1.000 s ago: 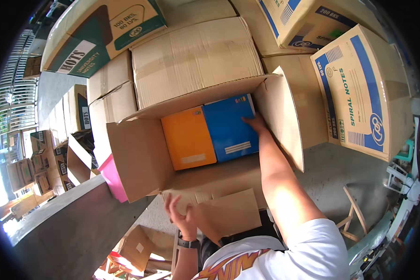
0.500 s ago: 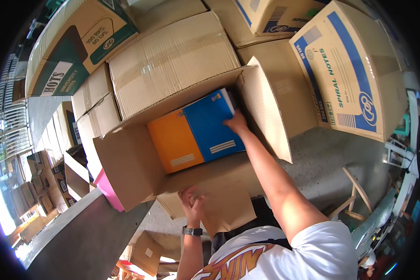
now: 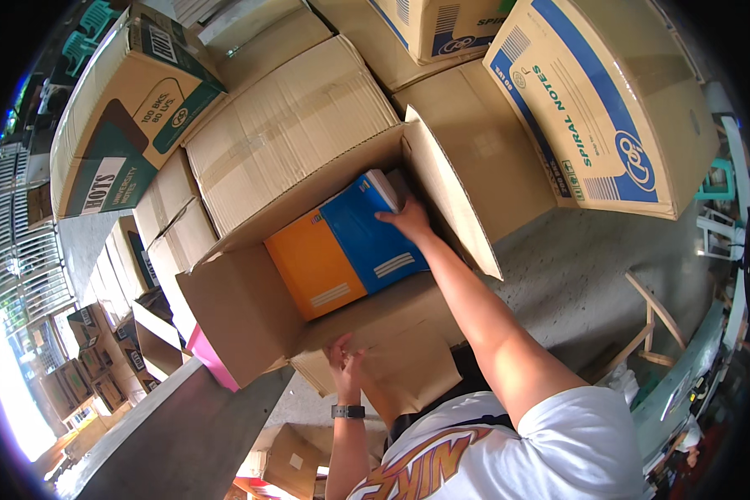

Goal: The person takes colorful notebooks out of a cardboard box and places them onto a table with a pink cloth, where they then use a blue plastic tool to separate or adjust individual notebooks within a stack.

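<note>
An open cardboard box (image 3: 242,308) stands in front of me with its flaps spread. Inside, orange notebooks (image 3: 312,262) lie on the left, against blue notebooks (image 3: 367,225) on the right. My right hand (image 3: 408,223) reaches into the box and grips the blue stack by its right edge. Its thumb is on the top cover, while the other fingers are partly hidden down the side. Over the near flap (image 3: 412,367) rests my left hand (image 3: 343,367), fingers loosely bent and apart, with nothing visible in it. A dark watch (image 3: 347,412) is on the left wrist.
Closed cartons (image 3: 292,125) stand behind the open box. A green-printed carton (image 3: 133,117) is at far left, a blue-printed carton (image 3: 592,108) at right. A grey ledge (image 3: 183,433) and a pink container (image 3: 212,358) lie near left. A wooden frame (image 3: 654,312) stands at right.
The view has shifted slightly. My right hand has shifted its hold on the blue notebooks' right edge, and more of the stack's page edges shows. My left hand stays at the near flap.
</note>
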Motion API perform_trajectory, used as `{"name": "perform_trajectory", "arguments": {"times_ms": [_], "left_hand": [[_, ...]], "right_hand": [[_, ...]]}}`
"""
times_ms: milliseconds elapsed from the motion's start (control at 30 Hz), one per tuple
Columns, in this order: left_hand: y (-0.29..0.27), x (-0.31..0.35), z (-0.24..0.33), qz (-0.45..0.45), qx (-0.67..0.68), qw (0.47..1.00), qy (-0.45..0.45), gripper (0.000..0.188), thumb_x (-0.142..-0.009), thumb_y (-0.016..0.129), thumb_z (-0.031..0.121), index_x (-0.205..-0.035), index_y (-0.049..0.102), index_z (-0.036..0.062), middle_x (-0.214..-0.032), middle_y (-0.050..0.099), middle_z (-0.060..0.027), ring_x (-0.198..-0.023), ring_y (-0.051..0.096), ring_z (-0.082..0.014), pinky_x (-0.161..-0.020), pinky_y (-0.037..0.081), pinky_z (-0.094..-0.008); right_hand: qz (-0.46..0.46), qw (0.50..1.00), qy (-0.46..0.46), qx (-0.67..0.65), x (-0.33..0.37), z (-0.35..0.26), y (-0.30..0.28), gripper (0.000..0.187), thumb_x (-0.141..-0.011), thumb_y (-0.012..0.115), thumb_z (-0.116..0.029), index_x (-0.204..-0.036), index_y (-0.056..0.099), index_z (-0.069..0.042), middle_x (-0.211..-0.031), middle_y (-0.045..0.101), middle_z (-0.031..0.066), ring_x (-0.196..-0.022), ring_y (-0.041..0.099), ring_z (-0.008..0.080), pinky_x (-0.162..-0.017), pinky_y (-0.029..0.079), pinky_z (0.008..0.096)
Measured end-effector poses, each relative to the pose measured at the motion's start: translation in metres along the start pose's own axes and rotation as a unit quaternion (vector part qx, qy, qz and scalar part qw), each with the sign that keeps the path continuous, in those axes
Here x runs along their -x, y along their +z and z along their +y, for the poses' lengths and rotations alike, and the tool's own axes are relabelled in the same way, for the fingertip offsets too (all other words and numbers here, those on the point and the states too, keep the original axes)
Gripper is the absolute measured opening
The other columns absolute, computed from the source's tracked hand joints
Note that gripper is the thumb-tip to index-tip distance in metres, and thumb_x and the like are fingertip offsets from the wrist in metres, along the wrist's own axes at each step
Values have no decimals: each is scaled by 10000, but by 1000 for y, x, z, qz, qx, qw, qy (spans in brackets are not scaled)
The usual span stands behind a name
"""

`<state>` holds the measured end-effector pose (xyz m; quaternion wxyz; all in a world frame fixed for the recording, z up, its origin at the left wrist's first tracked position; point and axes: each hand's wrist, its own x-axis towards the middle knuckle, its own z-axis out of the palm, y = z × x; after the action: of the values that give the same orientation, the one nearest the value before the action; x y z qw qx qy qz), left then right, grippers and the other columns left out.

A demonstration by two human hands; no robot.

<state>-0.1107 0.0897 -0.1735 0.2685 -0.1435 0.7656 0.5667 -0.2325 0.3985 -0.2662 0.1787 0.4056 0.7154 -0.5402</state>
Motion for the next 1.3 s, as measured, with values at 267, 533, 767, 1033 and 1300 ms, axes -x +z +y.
{"name": "perform_trajectory", "arguments": {"times_ms": [267,533,767,1033,1300], "left_hand": [[1,1,17,-4,-30,999,18,327,-739,601,58,-1064,569,32,-884,431,10,-750,375,-72,-669,367,-207],[-12,-27,71,-21,84,995,38,440,-755,607,100,-1168,479,21,-1068,489,-70,-993,457,-167,-823,387,-274],[11,-108,112,-157,155,974,42,982,-627,742,457,-1354,251,15,-1350,354,-147,-1236,344,-281,-1015,285,-409],[22,-76,106,-174,446,878,-29,786,-641,723,427,-1231,428,-2,-1193,517,-163,-1071,515,-313,-912,433,-440],[1,9,81,-164,566,800,-108,594,-772,626,345,-1229,427,20,-1147,551,-152,-998,558,-295,-881,454,-429]], "right_hand": [[-1,991,-106,-84,-40,50,14,844,-532,783,-211,-1233,409,73,-1071,575,238,-943,593,316,-836,472,350],[-25,990,-103,-88,15,-11,-18,688,-519,756,-168,-1122,508,53,-917,631,209,-842,624,274,-758,482,323],[-122,950,-274,-90,179,-103,-74,765,-577,768,-213,-1219,425,22,-1065,578,170,-961,570,227,-856,442,317],[-87,938,-328,-66,277,-155,-83,761,-670,729,-318,-1255,394,35,-983,603,192,-854,616,239,-738,493,318],[-153,943,-290,-48,269,-137,-79,372,-851,610,-300,-980,567,47,-783,621,99,-708,550,104,-645,458,260]]}}
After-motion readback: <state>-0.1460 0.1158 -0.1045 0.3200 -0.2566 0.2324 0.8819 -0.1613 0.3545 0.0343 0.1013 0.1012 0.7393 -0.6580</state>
